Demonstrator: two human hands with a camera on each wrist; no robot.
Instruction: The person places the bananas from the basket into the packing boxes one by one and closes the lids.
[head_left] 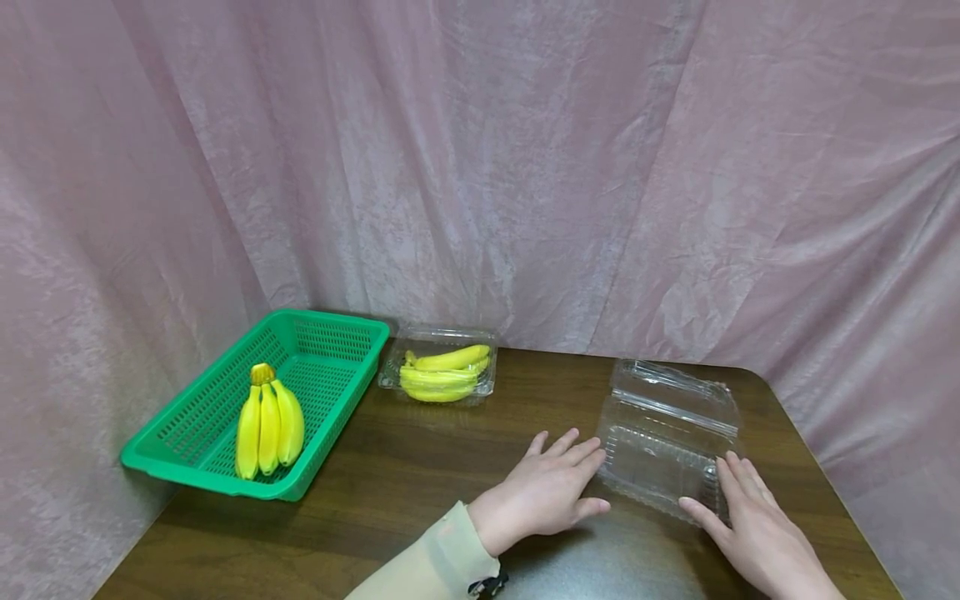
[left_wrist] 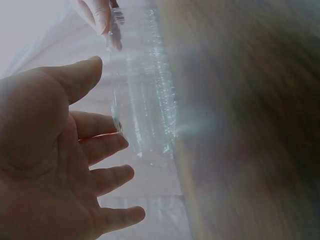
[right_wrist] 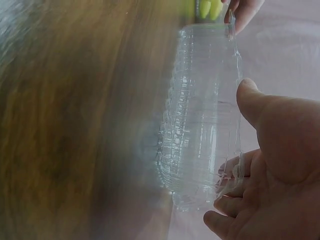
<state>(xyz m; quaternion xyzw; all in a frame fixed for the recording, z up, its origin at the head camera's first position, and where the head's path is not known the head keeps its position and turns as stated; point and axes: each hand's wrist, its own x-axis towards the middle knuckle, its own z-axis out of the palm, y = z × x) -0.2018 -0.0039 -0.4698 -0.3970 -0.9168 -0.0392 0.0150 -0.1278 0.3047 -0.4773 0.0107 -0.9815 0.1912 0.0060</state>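
Container (head_left: 660, 467), clear plastic, sits on the right part of the brown wood-grain table (head_left: 540, 400), positioned between your two hands. Its lid (head_left: 675, 398) is laid back on the far side, toward the curtain (head_left: 525, 167); the ribbed base section is nearest you.

Left hand (head_left: 546, 486): your fingers are extended and spread, with the thumb apart; nothing is gripped. The fingertips are at the left edge of the base. Contact cannot be confirmed from the left wrist view, where the fingertips overlap the plastic edge.

Right hand (head_left: 761, 525): your fingers are extended, thumb held away from them; nothing is gripped. The fingers lie along the right edge of the base. Contact cannot be confirmed here either.

Green basket (head_left: 318, 379): located at your left, holding one banana bunch (head_left: 270, 425), stem end pointing away from you.

Second container (head_left: 392, 375): also clear, located just beside the far right corner of the basket, with yellow bananas (head_left: 438, 385) inside.

Sleeve (head_left: 438, 554): pale green, covering your left forearm.
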